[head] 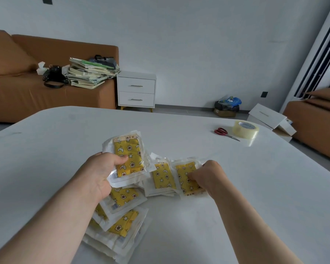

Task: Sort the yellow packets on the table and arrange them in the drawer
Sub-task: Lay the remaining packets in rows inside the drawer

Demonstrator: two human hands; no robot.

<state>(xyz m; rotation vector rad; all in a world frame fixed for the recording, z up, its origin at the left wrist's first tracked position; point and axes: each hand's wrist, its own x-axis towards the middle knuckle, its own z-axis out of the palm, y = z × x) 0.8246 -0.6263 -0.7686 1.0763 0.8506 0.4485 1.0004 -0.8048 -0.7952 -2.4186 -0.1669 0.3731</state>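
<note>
- Nearest: a loose pile of yellow packets lies on the table, partly beneath the left forearm.
- Left hand clasps a held stack, thumb on top and fingers underneath. The stack appears lifted off the tabletop.
- Right hand: fingers curled onto the rightmost packet, apparently pinching it. The packet lies flat, directly under the fingertips.
- Governing relation: that packet's long axis runs away from the person, roughly parallel to the held stack, which sits to its left past the middle packet. The right hand is nearer.
- Further out: scissors, tape roll.
- Farthest: white cabinet, both drawers closed.
</note>
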